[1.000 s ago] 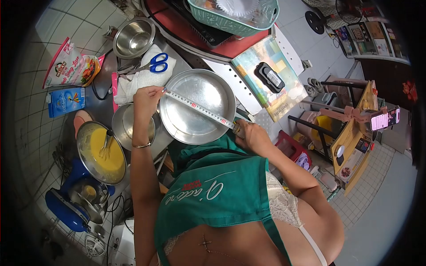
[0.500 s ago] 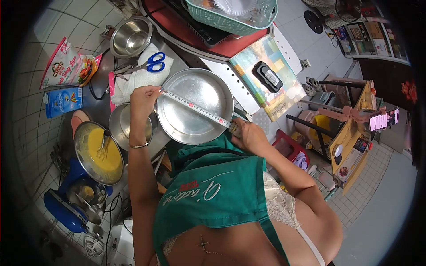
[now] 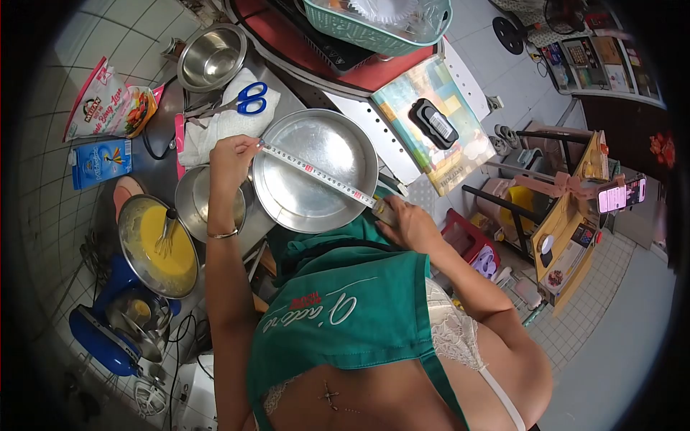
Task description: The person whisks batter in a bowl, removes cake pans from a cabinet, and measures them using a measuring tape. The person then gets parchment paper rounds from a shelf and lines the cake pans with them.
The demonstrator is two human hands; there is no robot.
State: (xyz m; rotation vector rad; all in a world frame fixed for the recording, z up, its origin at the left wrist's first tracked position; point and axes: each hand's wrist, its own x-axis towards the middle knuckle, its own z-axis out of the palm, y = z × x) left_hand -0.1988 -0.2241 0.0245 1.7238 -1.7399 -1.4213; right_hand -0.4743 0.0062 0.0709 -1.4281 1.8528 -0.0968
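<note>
A round metal cake pan (image 3: 302, 208) lies in front of me at the counter's edge. Across its top a white tape measure (image 3: 327, 178) with red marks is stretched from rim to rim. My left hand (image 3: 233, 161) pinches the tape's free end at the pan's left rim. At the lower right rim my right hand (image 3: 410, 224) is closed around the tape's case, which its fingers partly cover. Beside my left forearm stands another metal pan (image 3: 190, 208). A bowl of yellow batter (image 3: 162, 241) with a whisk (image 3: 167, 233) in it sits further left.
Blue-handled scissors (image 3: 251, 99) lie on a white cloth (image 3: 208, 140), near a steel bowl (image 3: 212, 57). A blue stand mixer (image 3: 108, 341) is at lower left. To the right, a black object (image 3: 433, 123) rests on a colourful book (image 3: 460, 158). A green basket (image 3: 388, 32) stands behind.
The hands, tape measure and pan hold almost the same positions. The whole view has shifted very slightly, and the right hand's grip on the case looks slightly different.
</note>
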